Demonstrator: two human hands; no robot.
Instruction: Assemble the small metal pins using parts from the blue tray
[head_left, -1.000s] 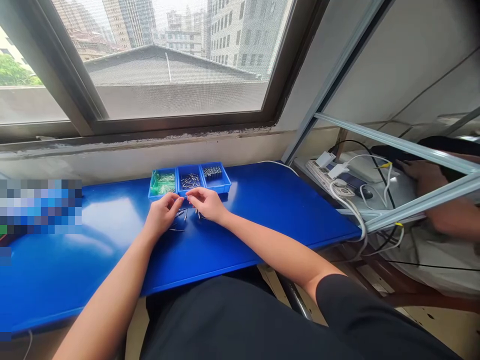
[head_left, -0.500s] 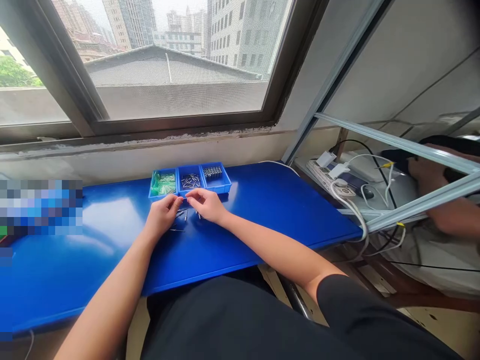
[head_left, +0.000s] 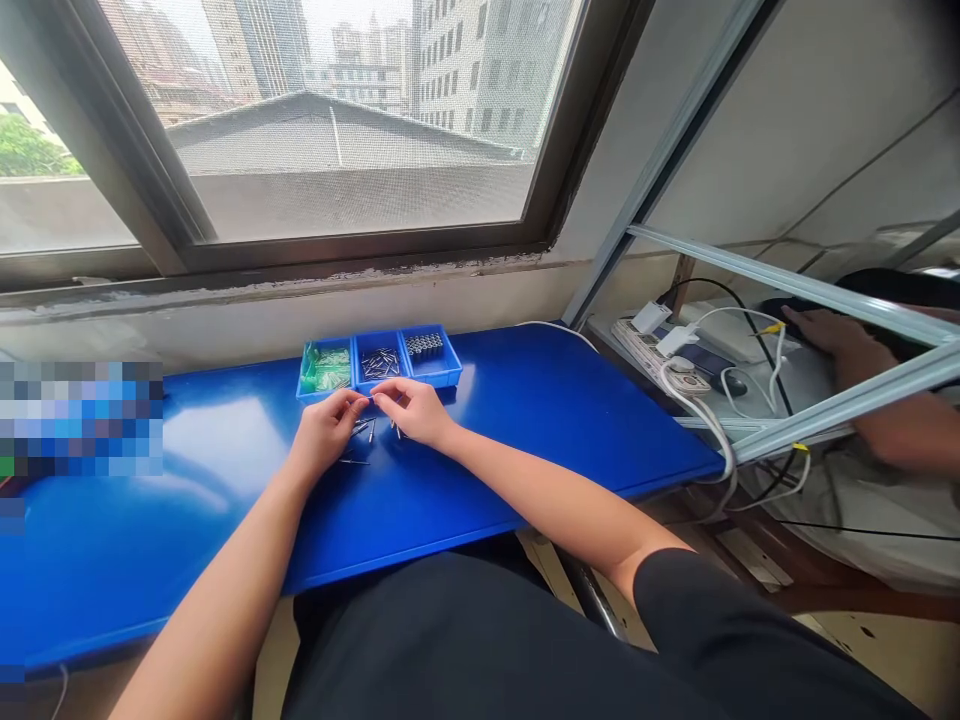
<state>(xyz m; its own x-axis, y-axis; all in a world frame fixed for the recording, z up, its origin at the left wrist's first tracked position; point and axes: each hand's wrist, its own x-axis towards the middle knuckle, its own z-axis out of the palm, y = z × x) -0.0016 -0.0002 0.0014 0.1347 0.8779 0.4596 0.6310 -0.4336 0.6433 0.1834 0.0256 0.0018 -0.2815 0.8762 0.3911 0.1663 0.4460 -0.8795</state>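
Observation:
My left hand (head_left: 330,420) and my right hand (head_left: 411,408) meet fingertip to fingertip just in front of three blue bins. Both hands are closed in a pinch; whatever sits between the fingers is too small to make out. Under and beside them, several thin metal pins (head_left: 370,431) lie loose on the blue table (head_left: 495,480). The left bin (head_left: 303,385) holds clear and green small pieces (head_left: 332,368). Dark slim metal parts (head_left: 381,362) fill the middle bin (head_left: 358,345). In the right bin (head_left: 447,372), short metal cylinders (head_left: 425,345) stand in rows.
A window (head_left: 352,200) rises behind the table. At right, a metal frame (head_left: 787,280) borders a surface with a power strip (head_left: 660,355), white chargers and cables. Another person's hand (head_left: 832,330) rests beyond it. A pixelated patch covers the table's left end.
My hands keep almost the same place, with only slight finger movement. The other person's hand at the right has moved a little and reaches further left.

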